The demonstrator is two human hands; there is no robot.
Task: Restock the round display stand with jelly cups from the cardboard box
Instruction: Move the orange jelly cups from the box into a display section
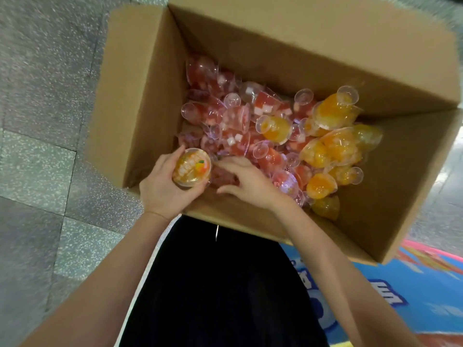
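An open cardboard box (147, 101) stands on the floor below me, holding several loose jelly cups: red ones (240, 126) on the left and middle, orange ones (333, 146) on the right. My left hand (160, 186) grips one orange jelly cup (192, 168) at the box's near left corner, its printed lid facing up. Beside it, my right hand (246, 180) reaches down among the red cups with curled fingers; whether it holds one is hidden. The round display stand is out of view.
Grey speckled floor tiles (50, 121) lie to the left of the box. A blue and red printed surface (406, 291) shows under the box's near right corner. My dark clothing (215, 284) fills the lower middle.
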